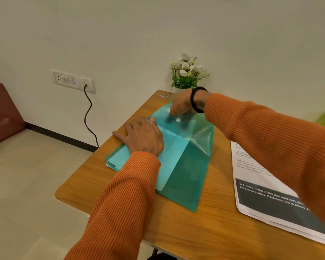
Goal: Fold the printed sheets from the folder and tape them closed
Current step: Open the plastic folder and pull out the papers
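Right now the wooden worktop point(204, 228) fills the lower half of my view, running up to the wall at twelve o'clock. Lying across its middle is the teal plastic folder point(186, 166), flap end toward twelve, with paler sheets or dividers showing through it and poking out at its nine o'clock edge. At three to four o'clock, well apart from the folder, sits the stack of printed sheets point(266, 196), already out, flat and unfolded, partly under my right sleeve. My left hand point(143, 137) lies flat on the folder's near-left part, fingers straight and released, pinning it down. My right hand point(182, 106) is at the flap at twelve o'clock, fingers curled downward just beside the white snap button point(178, 120); I judge they are pinching or pressing the flap, though the fingertips are hidden. Behind that hand stands a small pot of white flowers point(187, 72). I see no tape anywhere. What could go wrong: the slick folder may skid toward the flowers if I press the snap hard while my left palm eases off, and my right forearm, hovering over the sheets, could drag the top page off the stack or crease it crookedly.
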Motion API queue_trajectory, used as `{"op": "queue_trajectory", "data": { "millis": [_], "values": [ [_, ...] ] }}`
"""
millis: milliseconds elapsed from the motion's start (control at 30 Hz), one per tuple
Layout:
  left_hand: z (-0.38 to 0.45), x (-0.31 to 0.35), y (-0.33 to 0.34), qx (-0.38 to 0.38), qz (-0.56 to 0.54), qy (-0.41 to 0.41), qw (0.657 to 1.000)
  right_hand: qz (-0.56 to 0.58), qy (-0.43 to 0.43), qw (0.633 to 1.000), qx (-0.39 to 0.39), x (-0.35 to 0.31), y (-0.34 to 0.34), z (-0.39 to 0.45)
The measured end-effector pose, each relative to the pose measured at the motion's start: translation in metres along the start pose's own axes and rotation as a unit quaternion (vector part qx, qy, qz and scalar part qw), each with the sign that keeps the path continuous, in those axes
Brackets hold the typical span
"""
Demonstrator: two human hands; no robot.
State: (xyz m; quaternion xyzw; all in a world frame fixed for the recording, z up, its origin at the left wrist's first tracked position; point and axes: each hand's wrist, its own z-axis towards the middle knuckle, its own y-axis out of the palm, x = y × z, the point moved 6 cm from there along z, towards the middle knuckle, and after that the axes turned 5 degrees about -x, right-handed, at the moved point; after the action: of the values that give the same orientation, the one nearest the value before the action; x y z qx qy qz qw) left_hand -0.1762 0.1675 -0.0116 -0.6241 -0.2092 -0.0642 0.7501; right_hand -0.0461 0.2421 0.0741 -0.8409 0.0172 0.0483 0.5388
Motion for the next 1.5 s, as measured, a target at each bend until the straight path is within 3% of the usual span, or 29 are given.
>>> {"op": "queue_trajectory", "data": {
  "millis": [133, 333, 600, 700, 933, 1100, 1233, 1500],
  "values": [
    [0.0, 0.0, 0.0, -0.003, -0.001, 0.0, 1.0, 0.115, 0.019, 0.993, 0.003, 0.013, 0.002, -0.004],
    [-0.001, 0.002, 0.0, -0.007, -0.002, 0.003, 1.0, 0.284, 0.018, 0.957, -0.062, 0.021, 0.009, -0.008],
    [-0.001, 0.001, -0.001, -0.012, -0.003, 0.0, 1.0, 0.383, 0.01, 0.923, -0.039, 0.029, 0.021, 0.003],
    [-0.002, 0.001, -0.002, -0.01, -0.004, 0.003, 1.0, 0.454, 0.014, 0.889, -0.062, 0.027, 0.031, 0.011],
    [-0.002, 0.0, -0.002, -0.01, -0.009, 0.002, 1.0, 0.516, -0.011, 0.85, -0.106, 0.029, 0.022, 0.018],
    [-0.001, 0.0, -0.006, 0.013, -0.044, 0.002, 0.999, 0.488, 0.019, 0.867, -0.099, 0.041, 0.023, 0.031],
    [-0.003, 0.001, -0.011, 0.054, -0.085, 0.019, 0.995, 0.431, 0.04, 0.887, -0.158, 0.036, 0.027, 0.02],
    [0.0, -0.001, -0.006, 0.054, -0.079, 0.029, 0.995, 0.249, 0.046, 0.966, -0.049, 0.033, 0.0, 0.021]
  ]
}}
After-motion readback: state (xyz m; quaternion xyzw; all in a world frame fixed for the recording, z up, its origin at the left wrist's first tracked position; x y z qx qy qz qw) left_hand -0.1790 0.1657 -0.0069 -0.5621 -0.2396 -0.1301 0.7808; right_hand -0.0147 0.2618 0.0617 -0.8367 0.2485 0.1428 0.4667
